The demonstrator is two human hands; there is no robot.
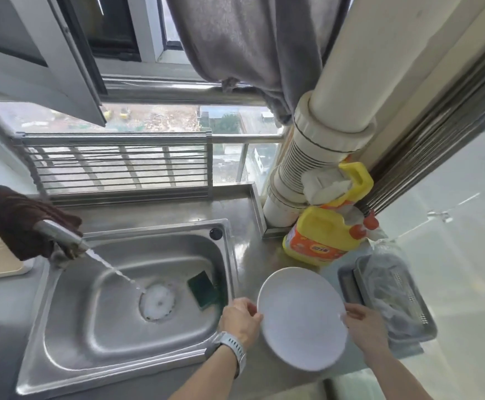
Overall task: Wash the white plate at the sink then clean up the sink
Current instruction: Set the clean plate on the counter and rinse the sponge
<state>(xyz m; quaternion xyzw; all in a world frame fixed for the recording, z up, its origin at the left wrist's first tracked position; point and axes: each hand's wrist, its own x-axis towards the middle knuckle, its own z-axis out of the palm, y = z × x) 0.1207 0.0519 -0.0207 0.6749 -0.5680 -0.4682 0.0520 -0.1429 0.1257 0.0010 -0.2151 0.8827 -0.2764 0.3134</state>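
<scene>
White plate (302,319) held over the steel worktop (244,215), just right of the sink (71,342); left hand (241,316) grips its left rim, right hand (365,321) its right rim. Faucet (59,232) runs water onto the drain (157,301). Green sponge (202,288) lies inside the sink, right side. 2 yellow detergent jugs (322,235) stand far right.

Left hand (240,316) and right hand (364,321) forward, fingers curled, each in a grip, watch on left wrist

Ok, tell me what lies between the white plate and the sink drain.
Head view: the left hand on the white plate, the sink rim, then a green sponge beside the drain.
</scene>
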